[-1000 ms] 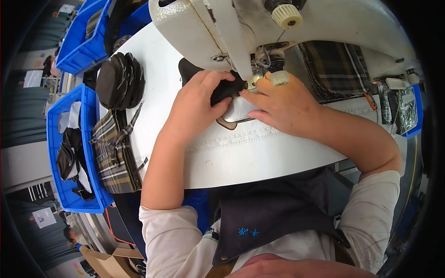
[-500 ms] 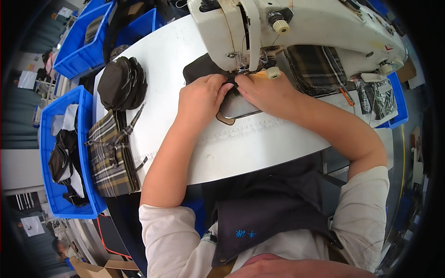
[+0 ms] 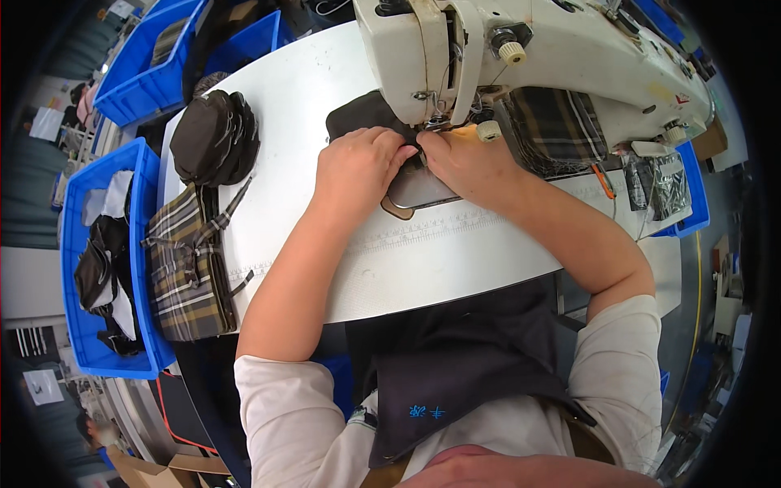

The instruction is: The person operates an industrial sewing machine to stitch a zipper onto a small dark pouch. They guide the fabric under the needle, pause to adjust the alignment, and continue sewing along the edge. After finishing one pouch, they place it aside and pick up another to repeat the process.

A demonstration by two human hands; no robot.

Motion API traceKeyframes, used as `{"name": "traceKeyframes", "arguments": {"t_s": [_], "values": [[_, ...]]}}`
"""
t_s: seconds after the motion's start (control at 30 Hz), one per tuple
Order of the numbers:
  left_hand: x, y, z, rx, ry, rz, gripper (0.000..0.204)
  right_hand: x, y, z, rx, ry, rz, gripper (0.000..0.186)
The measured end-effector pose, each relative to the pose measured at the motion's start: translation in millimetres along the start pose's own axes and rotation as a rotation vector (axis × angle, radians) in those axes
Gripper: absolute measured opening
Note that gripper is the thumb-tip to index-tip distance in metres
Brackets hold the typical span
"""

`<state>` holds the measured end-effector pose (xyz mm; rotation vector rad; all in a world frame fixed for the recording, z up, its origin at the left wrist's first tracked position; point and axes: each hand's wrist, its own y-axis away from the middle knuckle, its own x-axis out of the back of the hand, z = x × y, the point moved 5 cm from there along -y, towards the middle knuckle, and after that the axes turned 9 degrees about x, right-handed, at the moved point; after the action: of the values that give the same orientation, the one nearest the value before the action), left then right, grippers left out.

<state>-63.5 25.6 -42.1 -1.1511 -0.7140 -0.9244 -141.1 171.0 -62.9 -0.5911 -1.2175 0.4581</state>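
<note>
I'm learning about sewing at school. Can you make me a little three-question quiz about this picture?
1. True or false: both hands, the left hand and the right hand, press on the dark fabric piece by the needle of the sewing machine.
2. What lies at the table's left edge, below the stack of dark round pieces? A) plaid fabric pieces B) scissors C) a book
3. Fill in: the bin left of the table is coloured ____.

Key: 1 true; 2 A; 3 blue.

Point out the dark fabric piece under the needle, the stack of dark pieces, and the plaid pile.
dark fabric piece [image 3: 358, 118], head view, its left part
stack of dark pieces [image 3: 213, 134], head view, top piece
plaid pile [image 3: 185, 268], head view, middle
</note>
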Motion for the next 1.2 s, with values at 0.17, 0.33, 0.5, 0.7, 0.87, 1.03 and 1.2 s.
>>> {"name": "traceKeyframes", "arguments": {"t_s": [0.17, 0.33, 0.5, 0.7, 0.87, 1.03, 1.2], "values": [[0.0, -1.7, 7.5, 0.113, -0.111, -0.018, 0.029, 0.8, -1.0, 4.3, 0.026, -0.062, 0.045, 0.023], [-7.2, -2.3, 17.0, 0.122, -0.2, 0.003, 0.022, 1.1, -0.1, 7.0, 0.019, -0.135, 0.008, 0.022], [-13.7, -2.2, 9.1, 0.175, -0.145, 0.011, 0.019, -6.9, 2.8, 3.0, -0.004, -0.163, -0.005, 0.019], [-10.1, 1.3, 15.5, 0.059, -0.042, 0.086, 0.023, -12.2, 10.0, 4.5, 0.004, -0.135, -0.014, 0.022], [-13.1, -0.7, 7.3, 0.102, -0.118, 0.088, 0.025, -7.1, 4.2, 5.1, -0.016, -0.152, 0.014, 0.023], [-11.4, 1.1, 4.4, 0.119, -0.075, 0.092, 0.025, -6.8, 4.2, 4.7, 0.006, -0.134, -0.001, 0.023], [-7.1, 0.3, 12.2, 0.13, 0.136, -0.014, 0.026, -6.8, 0.1, 2.9, 0.037, -0.064, -0.03, 0.019]]}}
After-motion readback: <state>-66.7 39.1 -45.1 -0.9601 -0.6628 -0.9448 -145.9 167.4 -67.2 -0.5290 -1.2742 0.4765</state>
